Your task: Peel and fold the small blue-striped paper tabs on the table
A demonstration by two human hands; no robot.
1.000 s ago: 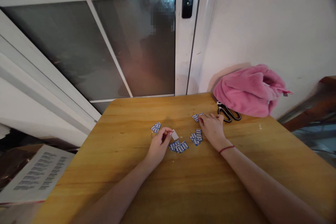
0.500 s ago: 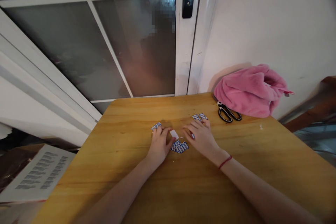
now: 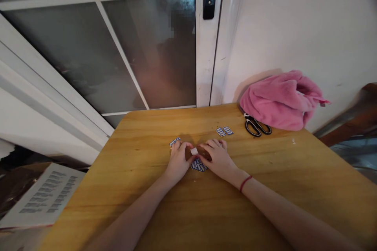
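A small white card (image 3: 194,151) is between my two hands, just above the table. My left hand (image 3: 178,163) pinches its left side between thumb and forefinger. My right hand (image 3: 218,158) closes on its right side, thumb and forefinger at the edge. Under my fingertips lies a loose pile of small blue-and-white printed cards (image 3: 199,165), partly covered by the right thumb. More blue-and-white cards (image 3: 174,141) lie beyond my left fingers, partly hidden by them. Two printed cards (image 3: 224,131) rest side by side beyond my right hand.
Black-handled scissors (image 3: 257,127) lie on the wooden table (image 3: 188,211), their blades hidden under a pink plush cloth (image 3: 279,102) by the wall. A glazed sliding door (image 3: 159,51) stands behind the table. A printed cardboard box (image 3: 44,196) is at the lower left.
My right hand has moved left and its thumb and forefinger have closed on the white card. The card is now tilted. The two far cards have come fully into view.
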